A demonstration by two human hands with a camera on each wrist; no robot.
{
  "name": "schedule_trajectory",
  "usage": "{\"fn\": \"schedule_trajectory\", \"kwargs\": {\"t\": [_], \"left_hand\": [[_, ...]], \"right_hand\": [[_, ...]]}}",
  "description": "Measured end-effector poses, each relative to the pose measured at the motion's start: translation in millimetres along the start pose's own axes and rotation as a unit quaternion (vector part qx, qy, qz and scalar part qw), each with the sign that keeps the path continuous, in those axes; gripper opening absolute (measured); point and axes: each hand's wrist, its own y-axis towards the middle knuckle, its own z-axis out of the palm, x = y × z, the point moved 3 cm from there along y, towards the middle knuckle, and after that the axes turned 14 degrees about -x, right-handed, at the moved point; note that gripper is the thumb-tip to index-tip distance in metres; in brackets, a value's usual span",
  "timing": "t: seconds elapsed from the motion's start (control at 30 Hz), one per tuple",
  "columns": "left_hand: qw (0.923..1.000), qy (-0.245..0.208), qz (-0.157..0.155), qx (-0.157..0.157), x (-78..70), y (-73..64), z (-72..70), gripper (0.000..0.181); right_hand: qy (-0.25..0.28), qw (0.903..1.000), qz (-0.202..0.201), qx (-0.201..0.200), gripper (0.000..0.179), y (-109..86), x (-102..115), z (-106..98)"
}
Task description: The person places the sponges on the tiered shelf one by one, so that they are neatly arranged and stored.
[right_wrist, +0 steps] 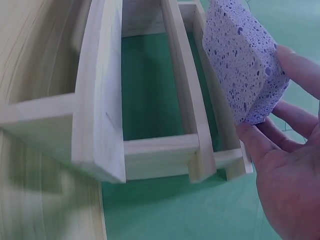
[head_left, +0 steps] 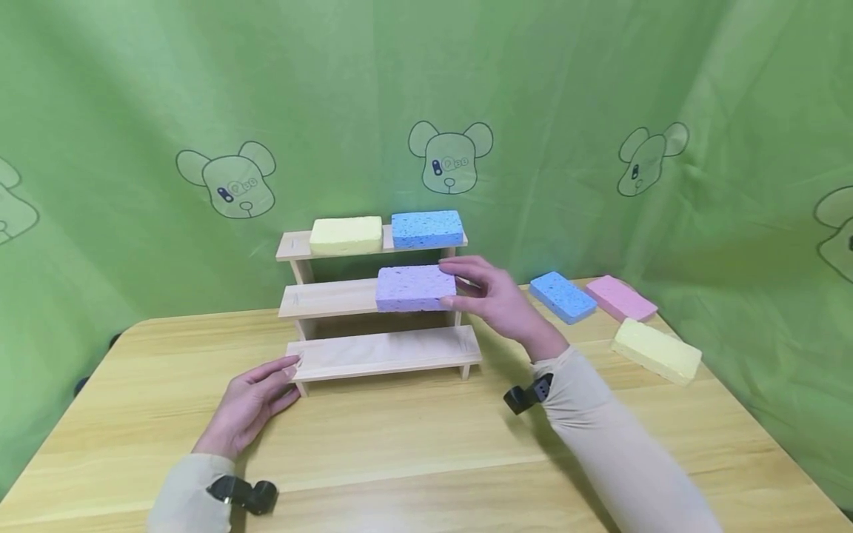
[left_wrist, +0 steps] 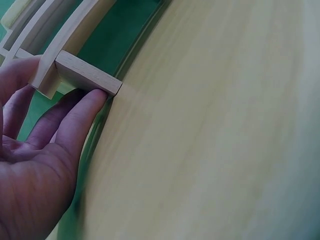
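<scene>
A lavender sponge (head_left: 415, 287) is pinched by its right end between the thumb and fingers of my right hand (head_left: 489, 296). It is at the right part of the middle shelf in the head view; the right wrist view shows the sponge (right_wrist: 245, 62) tilted beside the shelves. My left hand (head_left: 256, 400) holds the left end of the bottom shelf of a three-step wooden rack (head_left: 386, 354). In the left wrist view its fingers (left_wrist: 82, 117) touch the end support. On the top shelf sit a yellow sponge (head_left: 346, 235) and a blue sponge (head_left: 427, 229), side by side.
Right of the rack, another blue sponge (head_left: 563, 297), a pink sponge (head_left: 621, 297) and another yellow sponge (head_left: 656, 351) lie on the wooden table (head_left: 413, 451). A green curtain (head_left: 346, 89) with bear outlines hangs behind and at the sides.
</scene>
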Motion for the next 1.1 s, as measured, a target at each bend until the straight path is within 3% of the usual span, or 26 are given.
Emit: {"fn": "schedule_trajectory", "kwargs": {"t": [0.5, 0.73, 1.1], "left_hand": [[1.0000, 0.008, -0.002, 0.002, -1.1, -0.7, -1.2, 0.019], [1.0000, 0.007, -0.001, 0.002, -0.8, -0.3, -0.9, 0.018], [1.0000, 0.007, -0.003, 0.004, -0.5, -1.0, 0.5, 0.019]], "right_hand": [[0.001, 0.9998, 0.006, 0.017, 0.053, 11.4, 0.9, 29.9], [-0.057, 0.9979, -0.013, 0.026, 0.054, 15.5, 1.4, 41.3], [-0.021, 0.9992, 0.003, 0.032, 0.052, 19.1, -7.0, 54.0]]}}
